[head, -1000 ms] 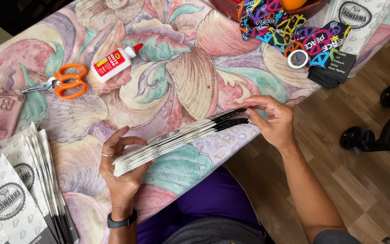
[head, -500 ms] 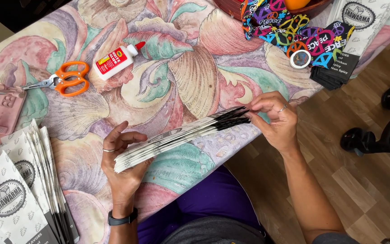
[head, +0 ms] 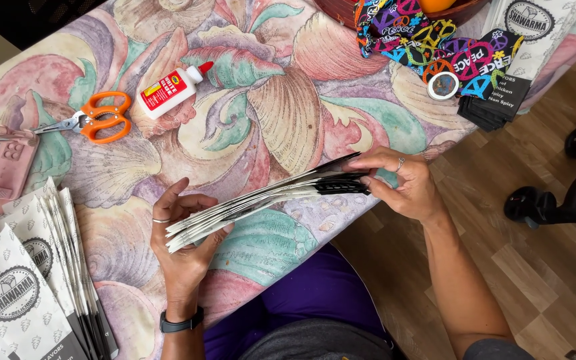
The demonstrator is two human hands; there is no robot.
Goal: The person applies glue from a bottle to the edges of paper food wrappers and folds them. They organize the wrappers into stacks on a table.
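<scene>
- holding a flat stack of paper bags (head: 268, 197) edge-up over the near edge of the table (head: 288, 120), the two hands grip it at opposite ends.
- the left hand (head: 185, 243) cups the lower end, fingers closed around the white edges, a ring and a dark wristwatch (head: 181, 325) showing.
- the right hand (head: 405, 183) pinches the black-tipped upper end, fingers closed on it.
- orange scissors (head: 98, 119) and a white glue bottle (head: 168, 90) lie well apart from the stack, farther back on the floral cloth.
- more printed bags (head: 28, 287) are fanned at the left corner.
</scene>
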